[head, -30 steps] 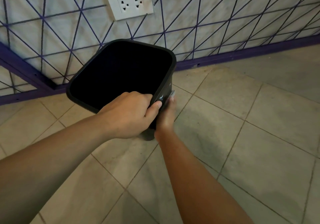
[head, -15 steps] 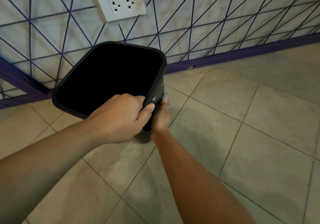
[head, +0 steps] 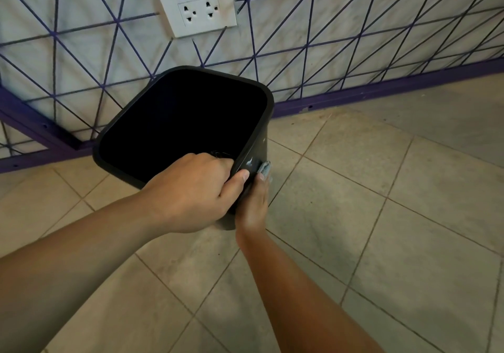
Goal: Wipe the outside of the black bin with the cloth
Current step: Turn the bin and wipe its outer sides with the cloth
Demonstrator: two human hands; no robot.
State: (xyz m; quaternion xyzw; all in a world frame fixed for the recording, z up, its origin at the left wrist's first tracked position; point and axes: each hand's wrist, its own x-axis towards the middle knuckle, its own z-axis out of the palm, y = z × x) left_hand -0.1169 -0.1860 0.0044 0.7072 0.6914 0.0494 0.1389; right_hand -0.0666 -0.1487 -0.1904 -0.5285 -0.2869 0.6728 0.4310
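The black bin [head: 253,134] is sitting on the tiled floor [head: 381,216], close to the wall, and it is leaning so its open top is facing up at the camera. The left hand [head: 191,194] is gripping the near rim of the bin, with the fingers curling over the edge into the inside and the thumb pressing on the outside. The right hand [head: 252,202] is lying flat against the right outer side of the bin, just beside the left thumb. It is pressing the cloth [head: 264,167] onto that side. Only a small gray bit of the cloth is peeking out past the fingertips, so I cannot tell how the rest of it is folded, or whether the fingers are curling round it. The bin's long way is running from the rim down to its base, and the cloth is sitting high up, near the rim. So the unwiped part of this side is probably lying below and beyond the right hand, toward the wall. The right hand is the nearer one for that job. There is lots of open floor on the right for the arm to be swinging. Behind the bin, the purple baseboard [head: 368,93] and the wall with the white socket [head: 197,7] are close, so room there looks tight.
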